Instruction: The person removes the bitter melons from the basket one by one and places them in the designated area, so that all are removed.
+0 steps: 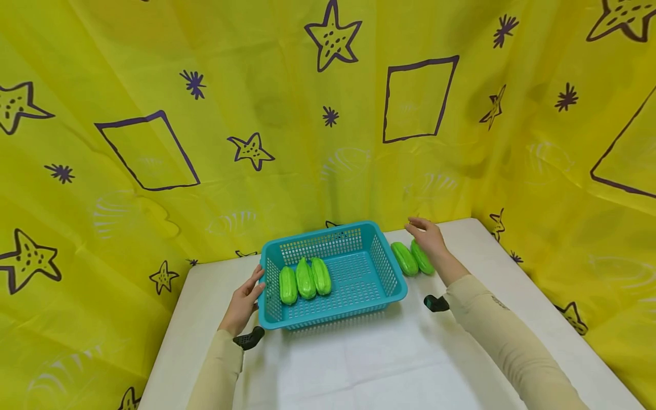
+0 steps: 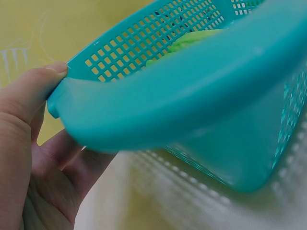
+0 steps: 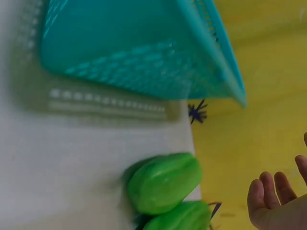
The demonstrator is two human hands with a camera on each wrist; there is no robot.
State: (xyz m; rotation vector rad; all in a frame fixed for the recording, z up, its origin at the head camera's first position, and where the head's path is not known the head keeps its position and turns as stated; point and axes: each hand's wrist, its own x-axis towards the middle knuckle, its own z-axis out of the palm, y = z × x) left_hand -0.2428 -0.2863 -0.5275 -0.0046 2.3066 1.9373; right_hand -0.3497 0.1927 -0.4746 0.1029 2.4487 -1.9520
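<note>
My left hand (image 1: 243, 302) grips the left end of a teal plastic basket (image 1: 389, 287), thumb at the rim and fingers beneath it in the left wrist view. Inside the basket, at its left side, three glossy green ridged vegetables (image 1: 306, 279), cucumber-like in shape, lie side by side. My right hand (image 1: 429, 239) is raised beyond the basket's right end with fingers loosely bent and nothing in them. Near it, two more green vegetables (image 1: 405, 259) lie on the table; in the right wrist view the nearer vegetable (image 3: 165, 183) shows whole, the other cut off by the frame.
A white cloth (image 1: 348, 364) covers the table. Yellow curtains (image 1: 287, 188) with drawn stars and frames hang close behind and along both sides. A black wrist device (image 1: 249, 338) sits at my left wrist, and another black device (image 1: 436, 303) at my right.
</note>
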